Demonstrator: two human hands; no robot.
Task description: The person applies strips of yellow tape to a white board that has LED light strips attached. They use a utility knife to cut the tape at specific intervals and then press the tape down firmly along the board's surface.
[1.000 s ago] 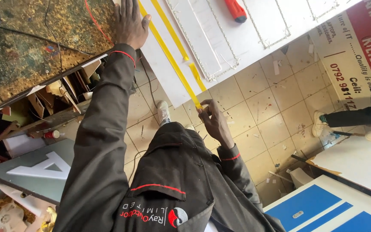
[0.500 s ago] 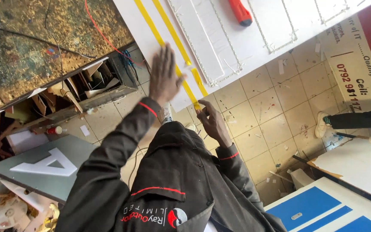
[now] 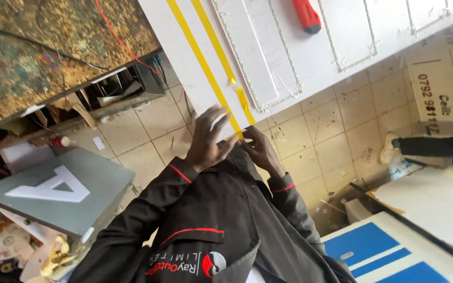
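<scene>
Down from the far end of the strips, the left hand [image 3: 208, 139] now lies beside the right hand [image 3: 260, 149] at the near edge of the white board [image 3: 310, 57]. Its grip is open, fingers spread flat on the board by the left yellow strip [image 3: 200, 60]. The right hand's grip pinches the near end of that strip, beside the right yellow strip [image 3: 224, 57]. Farther up the board lies a red-handled tool [image 3: 307, 15]. A grey panel [image 3: 53, 191] sits near left.
</scene>
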